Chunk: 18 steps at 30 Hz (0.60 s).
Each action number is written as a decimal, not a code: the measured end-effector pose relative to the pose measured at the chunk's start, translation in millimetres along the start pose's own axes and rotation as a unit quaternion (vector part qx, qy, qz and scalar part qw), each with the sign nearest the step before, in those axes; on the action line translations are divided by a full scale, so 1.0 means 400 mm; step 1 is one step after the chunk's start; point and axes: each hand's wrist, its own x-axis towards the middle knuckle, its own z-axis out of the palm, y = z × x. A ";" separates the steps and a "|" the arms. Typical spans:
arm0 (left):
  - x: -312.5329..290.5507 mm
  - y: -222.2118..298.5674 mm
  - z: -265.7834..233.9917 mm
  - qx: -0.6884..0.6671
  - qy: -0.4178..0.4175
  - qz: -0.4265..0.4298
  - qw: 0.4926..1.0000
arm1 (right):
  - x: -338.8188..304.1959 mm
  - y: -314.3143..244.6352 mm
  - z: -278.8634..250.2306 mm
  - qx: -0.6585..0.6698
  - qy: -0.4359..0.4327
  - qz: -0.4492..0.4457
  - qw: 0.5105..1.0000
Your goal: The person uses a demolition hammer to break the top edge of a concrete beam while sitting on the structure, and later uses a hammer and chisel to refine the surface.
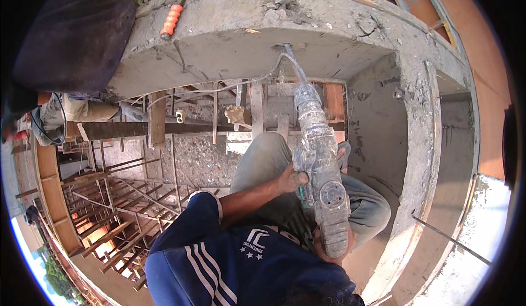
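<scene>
A dusty grey rotary hammer (320, 152) points away from me, over my bent legs. Its long bit (297, 67) reaches the side face of the concrete beam (219, 54), touching or entering it. My left hand (293, 179) is closed at the tool's left side, midway along the body, thumb showing. Under the rear end, my right hand (349, 243) is wrapped round the tool, its fingers mostly hidden by the housing. A thin grey cable (233, 82) runs from the left towards the bit.
On the beam's top lies a tool with an orange ribbed handle (171, 21). Another person (76, 32) in dark clothing is at the left. Timber scaffolding (126, 207) stands below left. A metal rod (452, 240) sticks out from the concrete edge at right.
</scene>
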 end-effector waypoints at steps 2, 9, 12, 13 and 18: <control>0.016 0.009 0.012 -0.019 -0.007 -0.005 1.000 | 0.017 -0.011 -0.015 0.053 0.003 0.002 0.999; 0.096 0.030 0.099 -0.055 0.016 0.042 0.997 | 0.107 -0.111 -0.135 0.062 -0.057 0.028 0.996; 0.144 0.079 0.159 -0.069 0.033 0.062 0.995 | 0.155 -0.136 -0.189 0.131 -0.053 0.056 0.988; 0.158 0.092 0.173 -0.070 0.039 0.063 0.995 | 0.172 -0.153 -0.203 0.126 -0.061 0.057 0.989; 0.220 0.145 0.234 -0.138 0.030 0.096 0.985 | 0.222 -0.215 -0.259 0.127 -0.049 0.101 0.985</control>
